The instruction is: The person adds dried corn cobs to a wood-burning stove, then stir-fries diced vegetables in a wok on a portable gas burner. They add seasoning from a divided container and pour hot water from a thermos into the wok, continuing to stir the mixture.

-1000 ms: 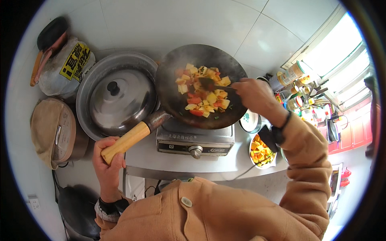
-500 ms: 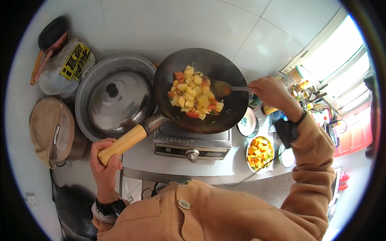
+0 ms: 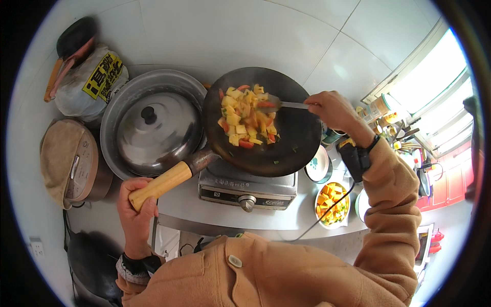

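My left hand (image 3: 138,207) grips the wooden handle (image 3: 166,181) of a dark wok (image 3: 294,143), which is held over a steel gas stove (image 3: 220,199). My right hand (image 3: 335,112) holds a metal spatula (image 3: 294,105) by its upper part, its blade down among yellow and red chopped food (image 3: 235,115) in the left and middle of the wok, with faint steam over it. A white bowl of orange and green cubed pieces (image 3: 332,203) sits to the right of the stove, below my right forearm.
A large grey pot with a domed lid (image 3: 143,140) stands left of the wok, beside a covered cooker (image 3: 56,163). Back left are a wrapped bag (image 3: 76,102) and small pan (image 3: 76,38). Bowls (image 3: 316,166) and crowded jars (image 3: 383,107) line the right. A black wok (image 3: 92,266) is lower left.
The spatula's blade has swept leftward into the food, which has shifted in the wok. The wok sits slightly lower in the picture. My left hand keeps its grip on the handle.
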The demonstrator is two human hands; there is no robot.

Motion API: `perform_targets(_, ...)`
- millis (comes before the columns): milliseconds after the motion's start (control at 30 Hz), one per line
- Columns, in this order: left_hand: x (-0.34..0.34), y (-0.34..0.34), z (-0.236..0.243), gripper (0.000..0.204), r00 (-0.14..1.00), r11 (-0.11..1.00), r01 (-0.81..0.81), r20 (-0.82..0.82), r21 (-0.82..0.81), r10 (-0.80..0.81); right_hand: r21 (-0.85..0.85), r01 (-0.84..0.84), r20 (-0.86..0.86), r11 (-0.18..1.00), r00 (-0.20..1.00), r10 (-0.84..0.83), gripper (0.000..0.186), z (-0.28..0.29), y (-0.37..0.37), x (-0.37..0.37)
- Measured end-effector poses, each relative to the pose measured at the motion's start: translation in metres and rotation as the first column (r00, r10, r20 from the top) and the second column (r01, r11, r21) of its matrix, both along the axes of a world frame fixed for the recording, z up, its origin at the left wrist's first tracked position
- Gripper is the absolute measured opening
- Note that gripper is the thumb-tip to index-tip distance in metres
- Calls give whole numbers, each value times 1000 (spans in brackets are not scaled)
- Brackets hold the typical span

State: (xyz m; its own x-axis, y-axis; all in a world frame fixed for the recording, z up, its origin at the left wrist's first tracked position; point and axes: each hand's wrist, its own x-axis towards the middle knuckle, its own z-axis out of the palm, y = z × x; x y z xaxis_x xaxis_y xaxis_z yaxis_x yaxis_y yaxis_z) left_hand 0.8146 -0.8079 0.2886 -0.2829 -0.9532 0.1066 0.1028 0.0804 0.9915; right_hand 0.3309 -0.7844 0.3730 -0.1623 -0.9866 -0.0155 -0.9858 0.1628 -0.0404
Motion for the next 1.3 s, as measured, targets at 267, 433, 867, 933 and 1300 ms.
perform_targets(267, 5, -8, -14, 35, 990, 996, -85, 111, -28, 88, 65, -111, -42, 992, 993, 113, 19, -22, -39, 11)
perform_targets(433, 7, -6, -14, 43, 977, 998, -47, 207, -46, 55, 97, -229, -210, 969, 947, 245, 17, 22, 10, 5)
perform_targets(867, 0, -2, 1, 26, 999, 998, 48, -7, -37, -48, 86, 24, 9, 996, 1000, -25, 25, 10, 5, 57)
perform_targets(933, 0, -2, 2, 26, 998, 999, 50, -34, -18, -51, 87, -118, 61, 989, 992, 113, 24, 8, 4, 74)
perform_targets(1300, 3, -4, -5, 27, 996, 996, 77, -47, -40, -79, 275, 251, -405, 928, 906, -125, 16, 46, 49, 29)
